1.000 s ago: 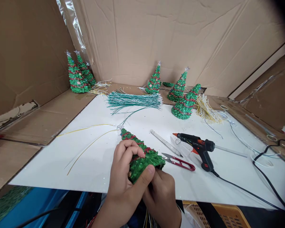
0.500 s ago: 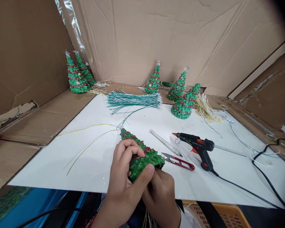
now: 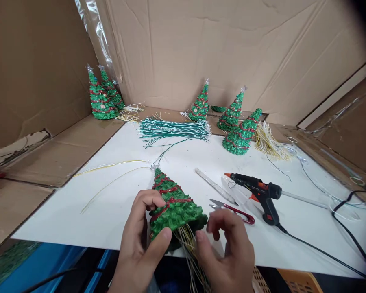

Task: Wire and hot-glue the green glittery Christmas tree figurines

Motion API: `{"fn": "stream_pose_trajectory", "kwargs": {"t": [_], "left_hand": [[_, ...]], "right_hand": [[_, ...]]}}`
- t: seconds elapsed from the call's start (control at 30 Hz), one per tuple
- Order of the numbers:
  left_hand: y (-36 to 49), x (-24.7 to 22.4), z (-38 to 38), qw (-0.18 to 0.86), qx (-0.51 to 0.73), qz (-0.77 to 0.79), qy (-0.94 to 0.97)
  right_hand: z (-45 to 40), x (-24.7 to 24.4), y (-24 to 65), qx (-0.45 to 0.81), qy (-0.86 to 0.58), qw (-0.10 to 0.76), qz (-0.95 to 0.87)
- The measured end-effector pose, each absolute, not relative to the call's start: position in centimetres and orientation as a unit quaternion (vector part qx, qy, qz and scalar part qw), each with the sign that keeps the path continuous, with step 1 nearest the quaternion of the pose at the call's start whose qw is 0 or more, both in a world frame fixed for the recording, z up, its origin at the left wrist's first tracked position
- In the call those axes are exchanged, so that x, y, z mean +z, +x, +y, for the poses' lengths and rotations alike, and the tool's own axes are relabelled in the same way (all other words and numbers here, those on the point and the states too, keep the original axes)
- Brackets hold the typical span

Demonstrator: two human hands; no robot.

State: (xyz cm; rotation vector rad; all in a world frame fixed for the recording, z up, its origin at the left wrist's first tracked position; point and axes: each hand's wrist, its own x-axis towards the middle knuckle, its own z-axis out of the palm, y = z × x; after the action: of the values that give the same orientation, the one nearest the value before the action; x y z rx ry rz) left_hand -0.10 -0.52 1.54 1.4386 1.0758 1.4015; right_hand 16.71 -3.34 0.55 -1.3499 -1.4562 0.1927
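Observation:
A green tree with red garlands (image 3: 178,211) lies tilted at the near edge of the white board, its star tip pointing away and its hollow base towards me. My left hand (image 3: 143,240) grips the tree's left side, thumb by the base rim. From the opening hangs a bundle of yellow and white wires (image 3: 187,242). To the right of the base, my right hand (image 3: 228,248) has its thumb and fingers apart, close beside the wires, with nothing seen between them. Long thin yellow and white wires (image 3: 110,166) stretch left from near the star.
Right of the tree lie red-handled snips (image 3: 247,217), a clear pen (image 3: 215,186) and a black glue gun (image 3: 266,199) with its cord. Green wires (image 3: 173,129) and several finished-looking trees (image 3: 239,136) stand behind. Yellow-white wires (image 3: 271,142) sit back right.
My right hand has come out from under the tree's base and moved right, opening. The tree's base has turned more towards me, showing the wire bundle. My left hand has shifted left and down.

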Motion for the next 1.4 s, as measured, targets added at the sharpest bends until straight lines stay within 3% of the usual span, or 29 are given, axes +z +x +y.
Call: {"fn": "stream_pose_trajectory", "kwargs": {"t": [0.17,0.3,0.63,0.87,1.1,1.23,1.4], "left_hand": [[-0.6,1.0,-0.7,0.455,0.55,0.413,0.565],[-0.7,1.3,-0.8,0.432,0.552,0.391,0.597],[-0.7,1.6,-1.4,0.366,0.546,0.371,0.656],[-0.7,0.9,-1.0,0.319,0.559,0.374,0.668],[-0.7,1.5,-0.4,0.275,0.515,0.351,0.732],[-0.7,1.2,-0.2,0.308,0.528,0.346,0.712],[-0.6,0.7,-0.3,0.367,0.564,0.329,0.663]], "right_hand": [[-2.5,1.3,18.2,0.167,-0.539,0.451,-0.692],[-2.3,1.1,19.1,0.173,-0.473,0.454,-0.735],[-4.4,-1.4,18.7,-0.056,-0.499,0.462,-0.731],[-3.3,-0.5,19.8,-0.183,-0.399,0.464,-0.769],[-3.5,1.7,20.6,-0.218,-0.36,0.337,-0.842],[-3.4,1.2,20.3,-0.19,-0.373,0.429,-0.801],[-3.8,0.2,19.9,-0.015,-0.46,0.511,-0.726]]}}
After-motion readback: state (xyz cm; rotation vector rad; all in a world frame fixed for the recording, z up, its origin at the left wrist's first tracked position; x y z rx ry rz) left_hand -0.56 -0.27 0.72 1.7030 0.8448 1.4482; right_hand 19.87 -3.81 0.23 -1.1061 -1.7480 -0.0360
